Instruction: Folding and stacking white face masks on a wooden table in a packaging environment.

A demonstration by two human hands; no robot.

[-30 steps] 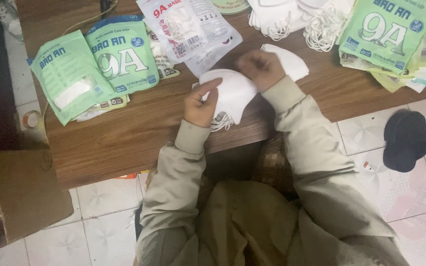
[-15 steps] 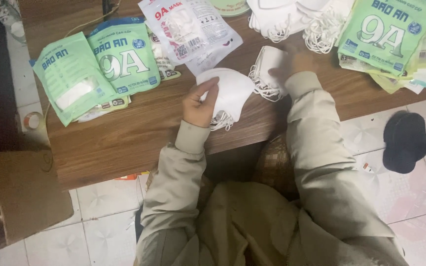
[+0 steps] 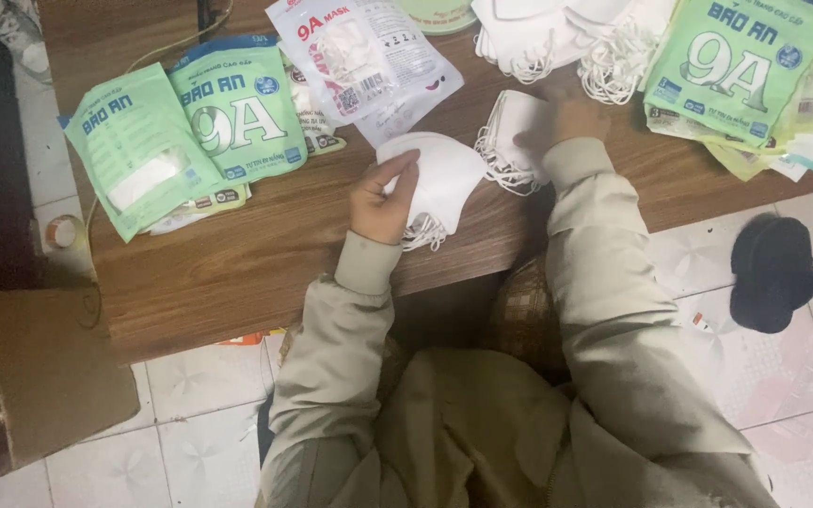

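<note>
The left hand (image 3: 383, 202) pinches a folded white mask (image 3: 444, 179) at its edge, held just over the wooden surface (image 3: 265, 245). The right hand (image 3: 566, 122) rests flat, not closed, on a small stack of white masks (image 3: 510, 141) close beside it. Green packets (image 3: 190, 132) lie left, more green packets (image 3: 741, 71) right, loose masks (image 3: 557, 33) behind. Tiled floor (image 3: 783, 376) below holds a dark cap (image 3: 773, 273).

I am holding a white mask (image 3: 444, 179) in my left hand (image 3: 383, 202) over the desk (image 3: 265, 245), while my right hand (image 3: 566, 120) is resting on a mask stack (image 3: 510, 141) beside it.
</note>
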